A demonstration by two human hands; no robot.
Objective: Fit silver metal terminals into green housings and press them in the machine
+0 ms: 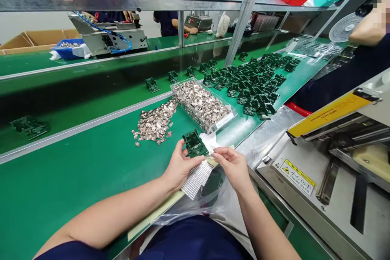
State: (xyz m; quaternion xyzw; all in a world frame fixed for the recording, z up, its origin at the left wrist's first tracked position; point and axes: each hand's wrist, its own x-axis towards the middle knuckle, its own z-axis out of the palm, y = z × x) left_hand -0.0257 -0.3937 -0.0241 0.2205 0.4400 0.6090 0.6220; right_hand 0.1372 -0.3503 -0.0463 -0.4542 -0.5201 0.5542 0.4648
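A green circuit board is gripped by its edges in my left hand, thumb in front and fingers behind. The fingertips of my right hand are pinched together at the board's lower right corner; what lies between them is too small to make out. Behind that corner shows a crumpled white tissue. Under the board, a sheet with a grid of small silvery pieces slopes down over the bench edge. Just beyond my hands stands a clear box full of small metal parts.
Loose metal parts lie heaped left of the box. Many circuit boards are piled on the green bench farther back. A metal machine with a warning label stands close on my right. Another person's arm shows at the far right.
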